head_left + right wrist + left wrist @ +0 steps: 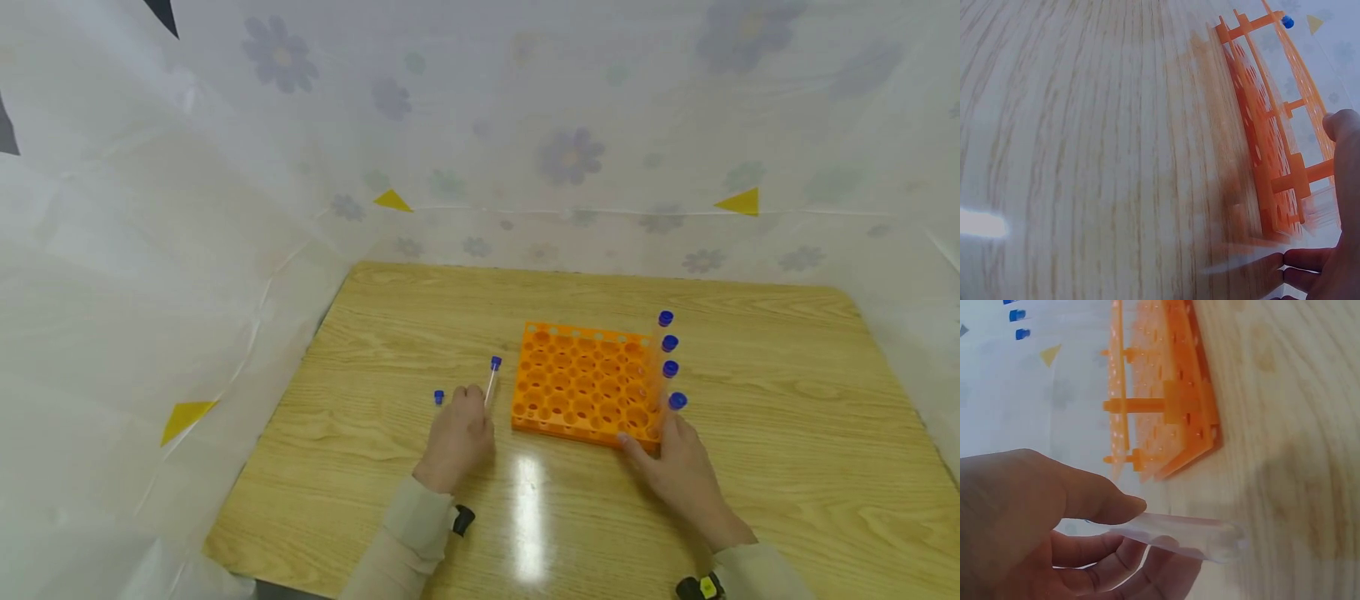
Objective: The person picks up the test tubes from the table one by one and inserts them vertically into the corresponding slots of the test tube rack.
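My left hand pinches a clear test tube with a blue cap. The tube's rounded end points toward the table in the left wrist view, while thumb and fingers hide its upper part there. An orange test tube rack stands just right of that hand. At the rack's front right corner, my right hand grips it, thumb on the front edge and fingers round the side. Several blue-capped tubes stand upright in a row along the rack's right side.
Just left of my left hand, another small blue cap shows on the wood-patterned table. White sheeting with a flower pattern hangs behind the table, and plain sheeting hangs at its left side.
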The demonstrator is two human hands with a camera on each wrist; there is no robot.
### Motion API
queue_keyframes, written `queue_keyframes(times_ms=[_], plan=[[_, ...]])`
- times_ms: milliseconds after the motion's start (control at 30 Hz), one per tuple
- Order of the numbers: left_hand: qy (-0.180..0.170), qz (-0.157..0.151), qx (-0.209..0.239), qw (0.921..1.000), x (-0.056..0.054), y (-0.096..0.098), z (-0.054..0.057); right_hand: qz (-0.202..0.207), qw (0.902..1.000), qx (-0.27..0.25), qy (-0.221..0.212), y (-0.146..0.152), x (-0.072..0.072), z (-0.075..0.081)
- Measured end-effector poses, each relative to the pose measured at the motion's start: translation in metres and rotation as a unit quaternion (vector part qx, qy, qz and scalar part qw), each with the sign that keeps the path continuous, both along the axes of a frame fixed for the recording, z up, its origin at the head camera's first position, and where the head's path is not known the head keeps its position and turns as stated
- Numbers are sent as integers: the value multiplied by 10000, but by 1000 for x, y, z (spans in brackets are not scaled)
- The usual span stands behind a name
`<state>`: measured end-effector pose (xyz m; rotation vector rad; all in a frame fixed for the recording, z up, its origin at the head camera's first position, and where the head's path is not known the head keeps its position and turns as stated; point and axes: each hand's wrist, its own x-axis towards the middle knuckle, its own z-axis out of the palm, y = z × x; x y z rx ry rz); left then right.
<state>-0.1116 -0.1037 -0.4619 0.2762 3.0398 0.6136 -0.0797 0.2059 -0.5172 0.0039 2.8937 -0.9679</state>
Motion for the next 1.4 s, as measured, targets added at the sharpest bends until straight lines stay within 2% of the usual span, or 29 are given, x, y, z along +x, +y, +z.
queue_keyframes(times_ms=[100, 333, 467, 567, 733, 867, 1033, 1100, 1400], plan=[[309, -21, 131, 9994, -1, 1, 4, -8, 10000, 8, 8, 0, 0, 0], [729, 14, 524, 9960, -4, 8, 12, -24, 10000, -9, 29, 0, 0, -1], [1215, -120, 871, 9887, -4, 12, 16, -16, 10000, -6, 35, 0, 0, -2], [1391, -276, 1188, 9827, -5, 15, 19, -14, 10000, 9, 10, 0, 0, -1], [1341, -594, 1788, 9729, -6, 25, 25, -21, 10000, 11, -53, 0, 0, 1], [1267, -727, 1976, 9693, -6, 37, 28, -18, 10000, -4, -60, 0, 0, 1], [822, -847, 2304, 9659, -4, 56, 33, -21, 10000, -5, -22, 0, 0, 1], [754, -914, 2402, 9635, -2, 63, 35, -23, 10000, -13, 27, 0, 0, 1], [886, -1282, 2233, 9622, -3, 92, 38, 20, 9998, -57, 175, 2, -2, -2]])
